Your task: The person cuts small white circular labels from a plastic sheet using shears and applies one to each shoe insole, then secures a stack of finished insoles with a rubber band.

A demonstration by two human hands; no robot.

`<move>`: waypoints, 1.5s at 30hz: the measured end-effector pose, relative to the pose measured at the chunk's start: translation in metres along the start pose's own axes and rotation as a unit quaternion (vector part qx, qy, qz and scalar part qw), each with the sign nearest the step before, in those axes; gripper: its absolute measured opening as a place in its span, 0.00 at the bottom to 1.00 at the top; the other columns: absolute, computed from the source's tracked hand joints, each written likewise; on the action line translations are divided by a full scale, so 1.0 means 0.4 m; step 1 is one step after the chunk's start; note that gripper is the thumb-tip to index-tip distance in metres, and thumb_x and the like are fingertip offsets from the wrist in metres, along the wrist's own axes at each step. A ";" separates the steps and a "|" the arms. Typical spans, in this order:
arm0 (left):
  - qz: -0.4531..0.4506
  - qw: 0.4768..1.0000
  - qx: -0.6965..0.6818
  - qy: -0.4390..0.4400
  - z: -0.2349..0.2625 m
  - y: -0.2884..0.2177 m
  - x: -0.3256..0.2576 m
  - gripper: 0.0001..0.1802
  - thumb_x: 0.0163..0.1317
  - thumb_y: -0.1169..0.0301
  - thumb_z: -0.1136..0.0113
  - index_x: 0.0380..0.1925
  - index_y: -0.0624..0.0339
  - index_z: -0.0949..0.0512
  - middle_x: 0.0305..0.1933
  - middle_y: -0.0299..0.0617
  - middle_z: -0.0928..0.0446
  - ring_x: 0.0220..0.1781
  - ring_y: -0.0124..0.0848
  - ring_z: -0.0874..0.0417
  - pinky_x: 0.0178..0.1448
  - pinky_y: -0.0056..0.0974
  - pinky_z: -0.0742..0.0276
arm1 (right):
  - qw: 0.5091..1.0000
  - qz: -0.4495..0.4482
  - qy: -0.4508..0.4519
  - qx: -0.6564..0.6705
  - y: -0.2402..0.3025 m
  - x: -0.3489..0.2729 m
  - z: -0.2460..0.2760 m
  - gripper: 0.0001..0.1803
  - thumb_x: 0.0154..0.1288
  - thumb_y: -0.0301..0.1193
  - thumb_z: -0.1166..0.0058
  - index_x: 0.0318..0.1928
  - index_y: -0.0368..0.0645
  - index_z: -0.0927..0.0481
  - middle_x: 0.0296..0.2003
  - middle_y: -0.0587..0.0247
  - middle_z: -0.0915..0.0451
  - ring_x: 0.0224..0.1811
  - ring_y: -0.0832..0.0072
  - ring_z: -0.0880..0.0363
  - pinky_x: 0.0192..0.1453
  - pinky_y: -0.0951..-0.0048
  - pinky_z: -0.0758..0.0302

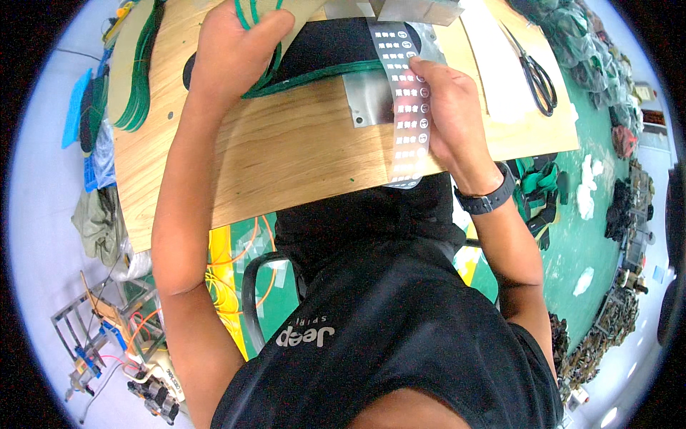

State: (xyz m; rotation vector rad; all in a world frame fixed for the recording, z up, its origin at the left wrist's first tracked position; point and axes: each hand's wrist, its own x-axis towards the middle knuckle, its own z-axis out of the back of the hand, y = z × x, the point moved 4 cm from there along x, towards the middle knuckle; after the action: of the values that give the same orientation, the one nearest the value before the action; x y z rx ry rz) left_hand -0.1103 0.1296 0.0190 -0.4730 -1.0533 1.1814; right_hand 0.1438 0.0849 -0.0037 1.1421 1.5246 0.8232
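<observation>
Two hands, apart, head view. Left hand (239, 53), upper left of centre: closed on cream, green-edged pieces (304, 16). Right hand (450, 96), upper right of centre: pinching translucent label strip (404, 124). Likely risks: dangling lower end snagging, skewing labels; slack left grip, pieces sliding.

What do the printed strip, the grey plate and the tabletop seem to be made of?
Strip: likely thin plastic film, translucent with white print; what lies behind partly shows through. Plate: probably bare sheet metal, smooth, judging by its grey sheen. Tabletop: wood or wood-look laminate, satin; its pale grain leaves both open.
</observation>
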 end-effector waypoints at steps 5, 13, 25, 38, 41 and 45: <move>0.020 0.999 0.036 0.011 0.008 0.006 0.002 0.14 0.58 0.62 0.42 0.33 0.63 0.21 0.28 0.38 0.21 0.30 0.28 0.23 0.39 0.35 0.27 | 1.000 -0.008 0.002 -0.002 0.000 0.001 0.000 0.09 0.66 0.30 0.50 0.30 0.38 0.24 0.23 0.64 0.23 0.19 0.79 0.25 0.21 0.78 0.27; 0.057 0.997 0.048 -0.001 0.003 0.016 -0.009 0.13 0.58 0.63 0.41 0.35 0.63 0.20 0.30 0.38 0.20 0.33 0.27 0.21 0.41 0.35 0.26 | 0.999 0.006 0.003 -0.034 -0.011 0.006 0.007 0.13 0.67 0.33 0.49 0.29 0.37 0.23 0.22 0.63 0.23 0.18 0.79 0.24 0.20 0.79 0.27; 0.041 0.975 0.155 0.153 -0.092 -0.114 -0.027 0.31 0.44 0.59 0.27 0.48 0.60 0.23 0.42 0.49 0.18 0.46 0.40 0.17 0.55 0.41 0.25 | 0.994 0.016 0.040 -0.098 0.014 0.033 0.033 0.20 0.69 0.43 0.50 0.30 0.38 0.21 0.21 0.64 0.21 0.21 0.78 0.20 0.22 0.80 0.27; 0.007 0.980 0.149 0.133 -0.087 -0.093 -0.032 0.30 0.44 0.61 0.26 0.47 0.61 0.23 0.43 0.50 0.18 0.47 0.42 0.17 0.53 0.41 0.24 | 0.986 -0.021 0.119 -0.113 0.042 0.084 0.054 0.21 0.65 0.44 0.44 0.27 0.36 0.20 0.18 0.62 0.22 0.14 0.78 0.23 0.16 0.83 0.26; -0.001 0.980 0.144 0.138 -0.084 -0.094 -0.026 0.28 0.44 0.61 0.25 0.45 0.62 0.22 0.42 0.50 0.18 0.45 0.42 0.17 0.50 0.41 0.23 | 0.979 -0.023 0.143 -0.140 0.038 0.089 0.050 0.18 0.65 0.40 0.43 0.28 0.36 0.20 0.19 0.63 0.21 0.15 0.80 0.23 0.17 0.83 0.26; 0.012 0.972 0.170 0.162 -0.088 -0.093 -0.017 0.27 0.44 0.59 0.25 0.42 0.63 0.22 0.38 0.48 0.17 0.41 0.41 0.16 0.47 0.42 0.22 | 0.980 -0.006 0.137 -0.145 0.039 0.083 0.040 0.15 0.63 0.37 0.42 0.28 0.36 0.20 0.19 0.64 0.21 0.16 0.81 0.23 0.17 0.84 0.26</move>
State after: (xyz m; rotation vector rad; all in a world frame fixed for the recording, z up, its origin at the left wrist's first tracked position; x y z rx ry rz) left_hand -0.0612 0.1174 0.0284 -0.3906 -0.5521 1.2285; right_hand 0.1622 0.1207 -0.0041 0.8281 1.5674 1.1908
